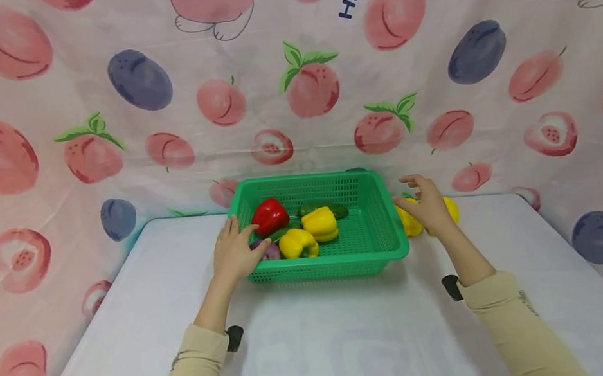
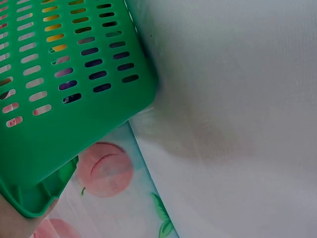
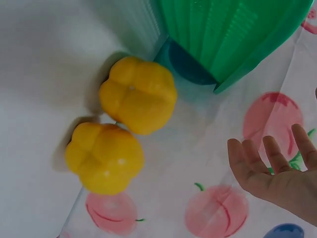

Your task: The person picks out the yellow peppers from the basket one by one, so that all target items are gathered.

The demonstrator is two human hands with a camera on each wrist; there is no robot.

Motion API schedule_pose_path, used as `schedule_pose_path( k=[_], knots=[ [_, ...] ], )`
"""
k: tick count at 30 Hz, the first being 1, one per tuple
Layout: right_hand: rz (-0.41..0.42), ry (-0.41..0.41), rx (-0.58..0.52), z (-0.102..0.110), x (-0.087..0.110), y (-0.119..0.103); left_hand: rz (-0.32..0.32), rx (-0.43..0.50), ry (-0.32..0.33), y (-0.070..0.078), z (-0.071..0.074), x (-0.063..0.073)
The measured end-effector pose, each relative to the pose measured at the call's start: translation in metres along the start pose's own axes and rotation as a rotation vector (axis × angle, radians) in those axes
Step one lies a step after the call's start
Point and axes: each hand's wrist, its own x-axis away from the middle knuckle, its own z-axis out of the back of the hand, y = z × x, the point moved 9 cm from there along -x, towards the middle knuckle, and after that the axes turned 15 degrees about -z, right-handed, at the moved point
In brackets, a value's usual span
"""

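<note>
The right hand (image 1: 427, 206) is held with fingers spread, nothing grasped, near two yellow peppers (image 3: 138, 95) just beside the basket (image 1: 324, 264). Whether the rim is gripped by the left hand (image 1: 233, 251) cannot be told. Each pepper is best cupped singly.

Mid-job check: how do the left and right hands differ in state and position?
The left hand holds the green basket by its rim, while the right hand holds nothing. The left hand is at the basket's left end; the right hand is past its right end, near two yellow peppers outside it. Both hands are bare.
</note>
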Motion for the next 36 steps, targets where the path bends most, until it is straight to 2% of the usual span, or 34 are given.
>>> schedule_pose_path(
  k=[12,16,21,26,31,36],
  knots=[
    [0.002,-0.104,0.03,-0.027,0.005,-0.02,0.003,-0.024,-0.002,-0.001,0.0,0.0],
    [0.002,-0.155,0.042,-0.038,0.008,-0.03,0.008,-0.014,-0.005,-0.001,0.001,0.0],
    [0.012,-0.171,0.045,-0.045,0.008,-0.047,0.008,-0.011,-0.007,0.0,0.0,-0.001],
    [0.043,-0.204,0.059,-0.054,0.004,-0.065,0.011,-0.011,-0.002,-0.001,0.0,-0.001],
    [0.048,-0.256,0.075,-0.064,-0.001,-0.073,0.01,-0.009,0.002,-0.002,-0.002,0.0],
    [0.041,-0.254,0.138,-0.068,-0.006,-0.081,0.004,-0.006,0.011,-0.001,-0.001,0.0]
  ],
)
